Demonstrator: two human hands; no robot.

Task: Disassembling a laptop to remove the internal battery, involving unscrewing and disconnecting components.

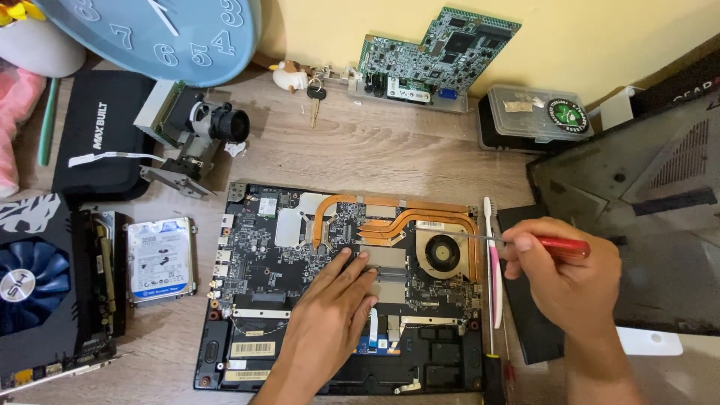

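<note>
At the lower middle of the frame, the left hand (pixel 330 315) is laid flat on the opened laptop (pixel 341 289), fingers stretched out and close together, the tips pressed on the silver plates at the board's centre; nothing is gripped, and the placement reads as a steadying press that keeps the chassis from shifting. To the right of centre, the right hand (pixel 566 281) is closed around the red handle of a screwdriver (pixel 525 241), the fingers clamped on it, and the thin shaft is levelled leftward so that its tip is brought to the upper edge of the round cooling fan (pixel 439 253). The low, sideways hold appears suited to reaching a fastener beside the fan, though the screw itself is too small to be made out.

Copper heat pipes (pixel 409 214) are seen curving from the fan across the upper part of the board. A pink-and-white toothbrush (pixel 493 262) is laid along the laptop's right edge, just beside the working hand, probably kept there for brushing dust. A second driver with a black handle (pixel 492 371) is left at the lower right of the chassis.

Further left, a bare hard drive (pixel 160 259) and a graphics card (pixel 49 289) are set aside on the wooden table (pixel 420 154). At the far edge, a green circuit board (pixel 439 52) is propped against the wall, and a blue clock (pixel 161 34) fills the upper left.
</note>
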